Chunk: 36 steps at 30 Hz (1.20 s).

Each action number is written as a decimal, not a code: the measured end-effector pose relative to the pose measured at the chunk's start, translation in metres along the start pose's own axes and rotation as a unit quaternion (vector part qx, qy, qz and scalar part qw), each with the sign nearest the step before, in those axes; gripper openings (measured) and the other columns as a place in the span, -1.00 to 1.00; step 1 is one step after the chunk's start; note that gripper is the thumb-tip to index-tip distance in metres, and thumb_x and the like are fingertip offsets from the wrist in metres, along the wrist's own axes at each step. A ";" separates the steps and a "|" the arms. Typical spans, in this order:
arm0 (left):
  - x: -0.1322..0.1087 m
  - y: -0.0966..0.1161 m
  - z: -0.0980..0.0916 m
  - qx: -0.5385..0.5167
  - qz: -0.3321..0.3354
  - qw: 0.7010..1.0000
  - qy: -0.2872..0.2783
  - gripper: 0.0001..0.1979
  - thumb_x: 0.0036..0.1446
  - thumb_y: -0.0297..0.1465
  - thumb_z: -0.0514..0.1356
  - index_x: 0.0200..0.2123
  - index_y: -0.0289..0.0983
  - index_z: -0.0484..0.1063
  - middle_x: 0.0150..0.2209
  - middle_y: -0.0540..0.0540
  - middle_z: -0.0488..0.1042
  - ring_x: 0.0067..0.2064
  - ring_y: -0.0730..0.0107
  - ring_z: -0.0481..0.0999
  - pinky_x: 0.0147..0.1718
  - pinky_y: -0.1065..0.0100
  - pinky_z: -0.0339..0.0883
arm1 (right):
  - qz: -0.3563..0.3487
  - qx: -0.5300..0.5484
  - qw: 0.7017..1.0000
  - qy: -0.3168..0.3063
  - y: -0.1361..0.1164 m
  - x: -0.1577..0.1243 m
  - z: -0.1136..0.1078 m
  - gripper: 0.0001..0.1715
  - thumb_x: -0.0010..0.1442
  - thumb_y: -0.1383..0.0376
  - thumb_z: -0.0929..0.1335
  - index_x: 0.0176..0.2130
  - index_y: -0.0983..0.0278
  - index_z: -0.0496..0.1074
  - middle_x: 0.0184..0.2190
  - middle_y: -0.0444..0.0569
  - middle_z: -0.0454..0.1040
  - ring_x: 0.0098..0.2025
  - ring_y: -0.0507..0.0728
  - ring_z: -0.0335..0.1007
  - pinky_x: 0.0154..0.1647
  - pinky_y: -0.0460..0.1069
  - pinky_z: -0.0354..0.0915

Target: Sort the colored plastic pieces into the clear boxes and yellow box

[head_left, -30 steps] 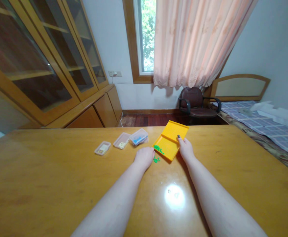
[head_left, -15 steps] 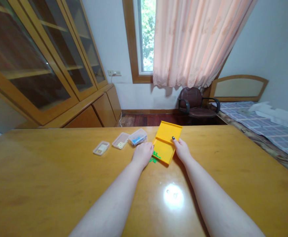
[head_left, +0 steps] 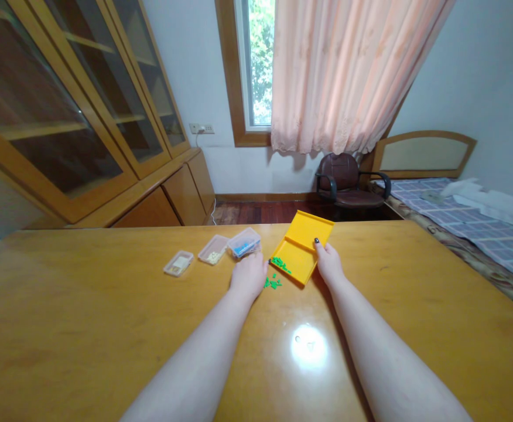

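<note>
My right hand (head_left: 330, 265) grips the right side of an opened yellow plastic box (head_left: 301, 265), thumb on its inside near the hinge. The box is tilted, its near half holding small green pieces (head_left: 279, 264) along the left edge. More green pieces (head_left: 273, 283) lie on the table below that edge. My left hand (head_left: 248, 274) is curled beside the box's left corner, thumb tip close to it. Whether it touches the box, or holds anything, I cannot make out; most of its fingers are hidden.
Left of the box stand a clear box with blue pieces (head_left: 244, 242), a clear tray with cream pieces (head_left: 213, 251) and a small clear case (head_left: 178, 264). All rest on the wooden table (head_left: 107, 316). A chair (head_left: 346, 181) stands beyond its far edge.
The yellow box has shifted right and slightly away with my right hand. My left hand has drawn a little left from it. More green pieces now show inside the box.
</note>
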<state>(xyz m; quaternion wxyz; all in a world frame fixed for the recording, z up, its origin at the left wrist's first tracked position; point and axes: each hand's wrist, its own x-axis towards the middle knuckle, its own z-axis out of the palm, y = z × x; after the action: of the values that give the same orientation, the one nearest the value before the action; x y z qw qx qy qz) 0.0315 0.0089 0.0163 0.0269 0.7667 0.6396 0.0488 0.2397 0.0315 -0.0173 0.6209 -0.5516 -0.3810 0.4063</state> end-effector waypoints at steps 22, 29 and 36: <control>-0.001 0.005 0.006 0.001 0.108 0.994 -0.017 -0.77 0.20 -0.39 -0.11 -0.25 -0.31 0.30 -0.30 -0.18 0.42 -0.24 0.20 0.44 -0.33 0.27 0.26 | 0.005 0.015 1.000 0.007 0.007 0.005 0.000 -0.47 -0.09 -0.06 0.34 -0.31 0.32 0.43 -0.26 0.07 0.52 -0.23 0.24 0.44 -0.27 0.06 0.35; -0.011 0.008 -0.012 -0.099 0.314 0.944 -0.018 -0.83 0.08 -0.25 0.11 -0.36 -0.25 0.34 -0.32 -0.05 0.42 -0.26 0.35 0.39 -0.31 0.39 0.20 | 0.006 0.003 1.000 0.011 0.007 0.006 -0.003 -0.47 -0.09 -0.04 0.34 -0.29 0.34 0.43 -0.27 0.08 0.52 -0.24 0.24 0.43 -0.28 0.05 0.35; -0.011 0.009 -0.008 -0.109 0.356 0.925 -0.078 -0.77 -0.06 -0.20 0.23 -0.42 -0.24 0.39 -0.36 -0.01 0.43 -0.33 0.42 0.40 -0.42 0.44 0.16 | -0.003 0.003 1.000 0.011 0.010 0.008 -0.003 -0.46 -0.07 -0.05 0.33 -0.28 0.34 0.43 -0.26 0.08 0.52 -0.23 0.23 0.43 -0.28 0.04 0.34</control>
<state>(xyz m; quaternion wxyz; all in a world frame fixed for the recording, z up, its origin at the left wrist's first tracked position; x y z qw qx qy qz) 0.0377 -0.0041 0.0248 0.1412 0.9376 0.3112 0.0644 0.2445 0.0380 -0.0277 0.6279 -0.5532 -0.3742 0.3996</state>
